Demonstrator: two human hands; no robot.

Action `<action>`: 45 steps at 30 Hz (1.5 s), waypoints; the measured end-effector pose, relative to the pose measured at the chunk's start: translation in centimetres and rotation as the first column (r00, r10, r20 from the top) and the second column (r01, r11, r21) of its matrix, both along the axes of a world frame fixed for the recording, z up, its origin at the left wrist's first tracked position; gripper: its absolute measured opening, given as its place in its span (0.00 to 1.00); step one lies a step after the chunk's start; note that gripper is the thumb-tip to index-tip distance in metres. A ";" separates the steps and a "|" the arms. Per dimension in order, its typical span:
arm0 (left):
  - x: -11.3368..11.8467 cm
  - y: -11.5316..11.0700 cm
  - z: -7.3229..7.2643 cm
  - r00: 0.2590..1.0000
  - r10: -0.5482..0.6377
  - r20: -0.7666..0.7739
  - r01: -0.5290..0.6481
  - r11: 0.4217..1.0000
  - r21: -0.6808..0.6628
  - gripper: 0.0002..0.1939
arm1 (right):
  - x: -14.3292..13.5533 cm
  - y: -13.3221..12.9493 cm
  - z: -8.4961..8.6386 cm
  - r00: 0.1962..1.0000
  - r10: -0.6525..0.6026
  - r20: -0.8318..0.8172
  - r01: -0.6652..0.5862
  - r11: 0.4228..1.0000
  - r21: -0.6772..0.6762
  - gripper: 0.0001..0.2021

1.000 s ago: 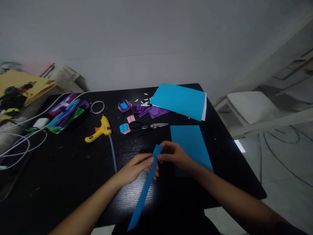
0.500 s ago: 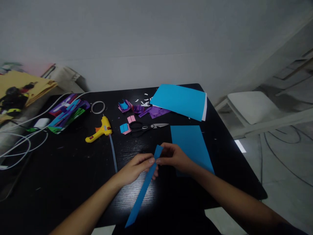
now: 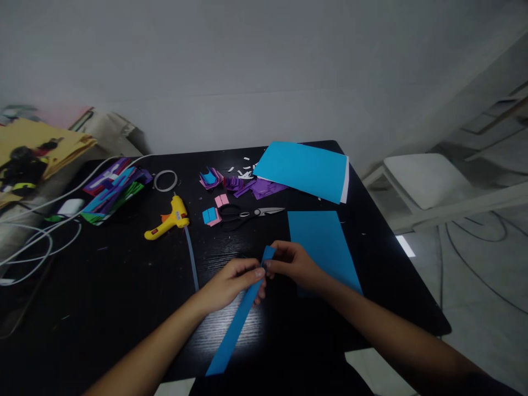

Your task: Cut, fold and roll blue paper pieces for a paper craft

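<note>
A long blue paper strip (image 3: pixel 239 324) slants from the middle of the black table toward its front edge. My left hand (image 3: pixel 231 283) pinches the strip near its upper end, thumb on top and fingers beneath. My right hand (image 3: pixel 295 265) is closed on the strip's top end, its fingertips close to my left thumb. To the right, partly under my right forearm, lies a blue paper sheet (image 3: pixel 322 242). Black-handled scissors (image 3: pixel 258 212) lie beyond my hands, beside small folded blue and pink paper pieces (image 3: pixel 209 215).
On the black table (image 3: pixel 124 308) are a yellow glue gun (image 3: pixel 173 218), a tape roll (image 3: pixel 165 180), colored paper strips (image 3: pixel 115 190), purple scraps (image 3: pixel 268 188) and stacked blue sheets (image 3: pixel 303 169). White cables (image 3: pixel 45 236) run at left. A white stool (image 3: pixel 424 179) stands at right.
The lower end of the blue strip has swung slightly left and shows wider. My right fingers have shifted a little at the strip's upper part; my left hand has barely moved.
</note>
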State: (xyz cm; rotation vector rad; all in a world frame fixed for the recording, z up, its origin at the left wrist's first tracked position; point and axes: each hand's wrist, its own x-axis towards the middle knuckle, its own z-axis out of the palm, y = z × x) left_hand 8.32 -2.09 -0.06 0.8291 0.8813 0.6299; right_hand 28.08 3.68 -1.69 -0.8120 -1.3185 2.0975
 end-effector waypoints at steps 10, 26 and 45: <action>-0.1 0.1 -0.2 1.000 0.000 -0.029 0.001 0.999 0.033 0.20 | 0.0 0.0 -0.1 0.999 -0.031 0.020 0.030 0.999 0.023 0.15; 0.0 0.0 -0.5 0.997 0.017 -0.069 -0.015 1.000 0.023 0.20 | 0.1 0.0 -0.3 0.999 -0.031 0.013 0.031 0.999 0.016 0.15; 0.1 0.0 -0.2 0.992 0.029 -0.121 -0.019 0.996 0.089 0.20 | 0.0 0.1 -0.7 0.999 -0.053 -0.006 0.052 0.998 -0.042 0.20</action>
